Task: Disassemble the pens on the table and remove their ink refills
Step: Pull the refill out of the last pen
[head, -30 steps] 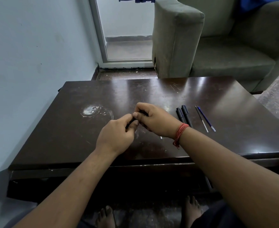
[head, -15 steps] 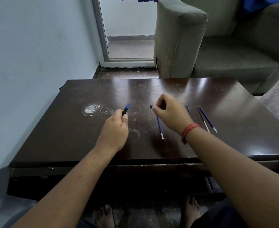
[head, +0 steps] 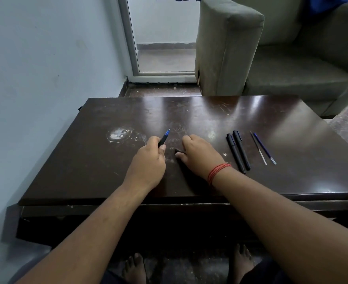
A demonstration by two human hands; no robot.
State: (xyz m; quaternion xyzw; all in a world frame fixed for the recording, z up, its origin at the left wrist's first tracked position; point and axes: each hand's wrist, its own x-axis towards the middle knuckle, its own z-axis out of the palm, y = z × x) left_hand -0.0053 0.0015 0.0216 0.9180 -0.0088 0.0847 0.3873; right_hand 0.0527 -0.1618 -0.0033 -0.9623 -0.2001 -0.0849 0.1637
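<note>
My left hand (head: 146, 162) grips a black pen barrel (head: 163, 140) whose blue tip points up and away. My right hand (head: 199, 156) lies low on the dark table (head: 99, 160), a little to the right of the left one. It pinches the ink refill (head: 177, 150). Only the refill's dark end shows by the thumb; the rest is hidden under the hand. To the right lie two black pens (head: 238, 151) side by side. Beyond them lie two loose refills (head: 261, 148).
A white ring stain (head: 118, 134) marks the table's left part. A grey armchair (head: 228, 48) stands just behind the far edge, next to a glass door (head: 164, 37). A pale wall (head: 35, 68) runs along the left side. My bare feet (head: 134, 269) are under the table.
My hands pulled apart, splitting one pen. The right hand drew the blue refill out, then sank to the table with it. The left hand kept the barrel.
</note>
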